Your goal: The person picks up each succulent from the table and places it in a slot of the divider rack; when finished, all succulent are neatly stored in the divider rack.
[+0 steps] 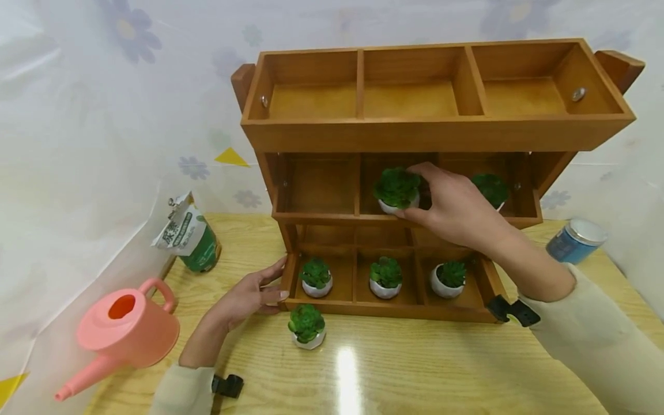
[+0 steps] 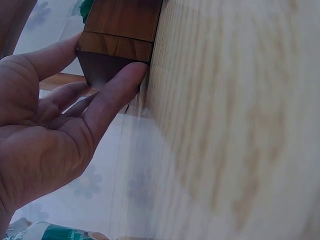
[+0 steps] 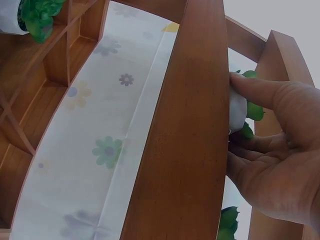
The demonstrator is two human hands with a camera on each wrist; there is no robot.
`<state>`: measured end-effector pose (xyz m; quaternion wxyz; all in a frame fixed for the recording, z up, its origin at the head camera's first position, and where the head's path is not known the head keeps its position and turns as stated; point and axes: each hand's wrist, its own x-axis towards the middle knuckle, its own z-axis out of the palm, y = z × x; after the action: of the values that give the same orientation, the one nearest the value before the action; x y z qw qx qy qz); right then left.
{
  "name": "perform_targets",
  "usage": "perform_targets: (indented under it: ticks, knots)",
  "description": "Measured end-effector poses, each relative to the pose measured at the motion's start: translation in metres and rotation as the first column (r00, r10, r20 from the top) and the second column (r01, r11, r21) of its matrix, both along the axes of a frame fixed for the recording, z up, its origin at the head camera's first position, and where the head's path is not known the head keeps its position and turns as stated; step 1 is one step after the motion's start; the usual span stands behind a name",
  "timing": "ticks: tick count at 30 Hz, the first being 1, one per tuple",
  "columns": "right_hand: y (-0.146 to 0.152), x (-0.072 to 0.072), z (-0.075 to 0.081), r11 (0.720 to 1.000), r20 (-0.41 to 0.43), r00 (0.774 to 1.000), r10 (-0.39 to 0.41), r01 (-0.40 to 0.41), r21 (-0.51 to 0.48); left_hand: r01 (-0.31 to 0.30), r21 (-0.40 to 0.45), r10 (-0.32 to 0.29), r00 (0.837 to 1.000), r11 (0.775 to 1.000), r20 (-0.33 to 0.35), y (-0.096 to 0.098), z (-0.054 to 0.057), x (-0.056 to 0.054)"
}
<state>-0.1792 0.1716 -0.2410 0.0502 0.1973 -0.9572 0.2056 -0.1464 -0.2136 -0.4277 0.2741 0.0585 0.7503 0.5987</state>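
My right hand (image 1: pixel 448 202) grips a potted succulent (image 1: pixel 397 187) by its white pot, thumb in front and fingers behind, at the middle compartment of the shelf's middle tier. In the right wrist view the pot (image 3: pixel 237 110) is partly hidden behind a brown board. At the lower left my left hand (image 1: pixel 253 294) holds the end of the wooden plant shelf's bottom tier (image 1: pixel 415 310); the left wrist view shows thumb and fingers about its corner (image 2: pixel 115 45). Another succulent (image 1: pixel 490 189) stands in the middle tier's right compartment, partly behind my right hand.
The bottom tier holds succulents at left (image 1: pixel 316 277), centre (image 1: pixel 385 277) and right (image 1: pixel 448 279). One more succulent (image 1: pixel 306 326) stands on the table before the shelf. A pink watering can (image 1: pixel 129 328) and green-white bag (image 1: pixel 192 236) are left; a blue can (image 1: pixel 576 241) is right.
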Motion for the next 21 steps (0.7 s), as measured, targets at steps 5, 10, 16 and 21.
perform_targets:
  ticks: [5, 10, 16, 21]
  knots:
    - [0.001, 0.002, -0.001, 1.000, 0.004, 1.000, 0.014, -0.014, 0.022, -0.006, -0.006, 0.006, 1.000, 1.000, -0.009, 0.001, -0.002, 0.000]
    - [0.004, 0.007, -0.001, 1.000, -0.013, 1.000, 0.022, -0.022, 0.018, -0.007, -0.009, 0.007, 1.000, 1.000, -0.005, 0.000, 0.001, 0.000]
    - [0.009, 0.012, 0.002, 0.999, 0.030, 1.000, 0.002, -0.001, -0.034, -0.007, -0.004, 0.007, 1.000, 1.000, -0.001, -0.002, 0.002, 0.001]
    - [0.016, 0.022, 0.006, 0.993, 0.037, 0.999, -0.024, 0.028, -0.116, -0.006, 0.000, 0.006, 1.000, 1.000, 0.002, -0.001, 0.002, 0.000]
